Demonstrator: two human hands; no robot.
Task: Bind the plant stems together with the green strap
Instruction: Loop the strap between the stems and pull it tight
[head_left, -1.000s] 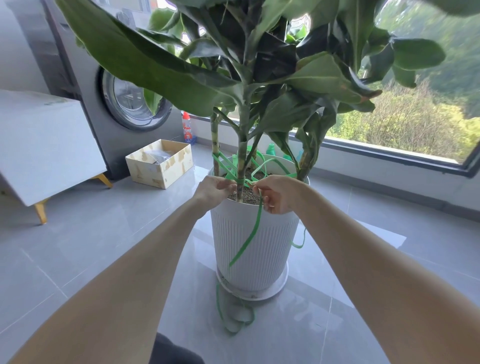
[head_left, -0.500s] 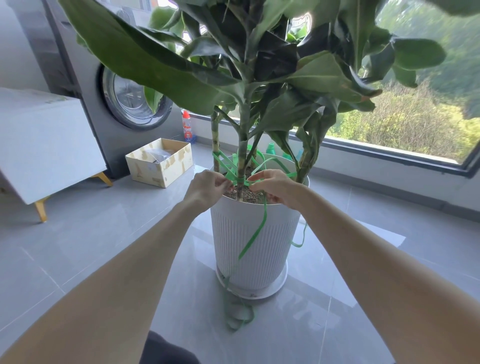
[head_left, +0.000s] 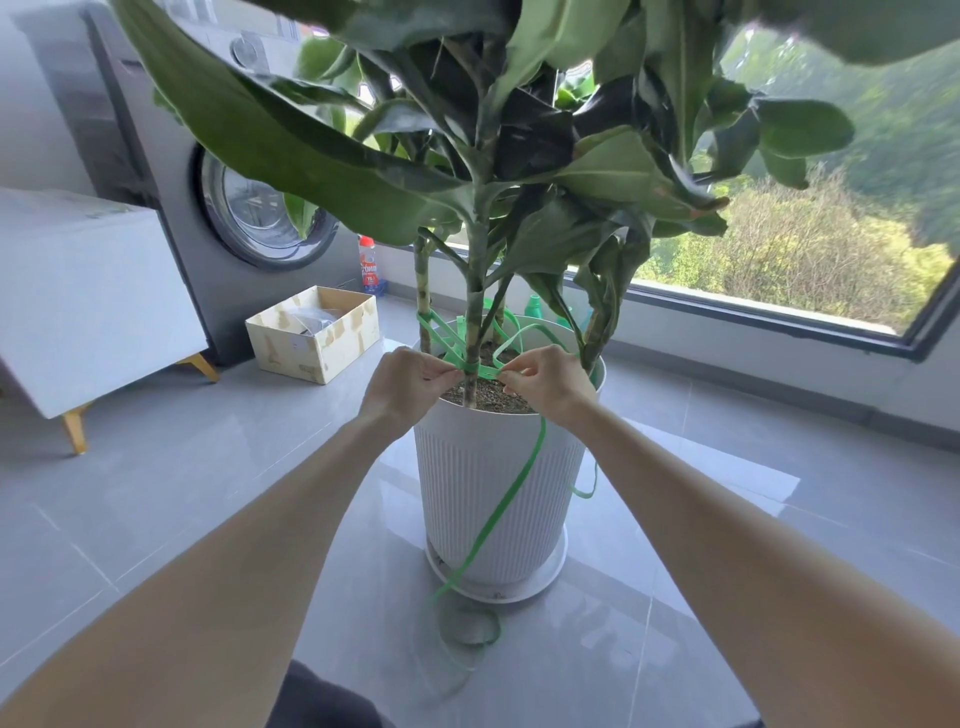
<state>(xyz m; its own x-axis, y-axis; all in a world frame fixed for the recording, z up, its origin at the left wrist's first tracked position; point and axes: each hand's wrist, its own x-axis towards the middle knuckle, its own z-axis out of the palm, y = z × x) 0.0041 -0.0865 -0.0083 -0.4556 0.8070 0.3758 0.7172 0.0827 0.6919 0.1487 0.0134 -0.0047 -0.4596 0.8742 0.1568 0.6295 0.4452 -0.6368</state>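
Step in hand, as I judge it: cinching the green strap (head_left: 511, 499) where it crosses the central stem (head_left: 475, 312), just above the soil (head_left: 493, 397).

- Strap position: wrapped round the central stem low down, with loops running back to the left stem (head_left: 423, 291) and toward the right stem (head_left: 597, 332). The free tail drops over the near rim of the white ribbed pot (head_left: 488, 483) to a loose coil on the floor tiles.
- To do it well: pull both ends outward evenly and level so the crossing seats flat on the stem. Twisted band would likely bite. Watch that the outer loops don't slide down as tension comes on (whether a knot is already formed under the fingers, I cannot tell).
- Left hand (head_left: 410, 382): fingers curled, pinching the strap just left of the central stem.
- Right hand (head_left: 545, 382): thumb and fingers nipped on the strap just right of that stem, the tail leaving beneath the wrist.
- Both forearms reach forward and converge over the pot's near rim, backs of the hands upward.
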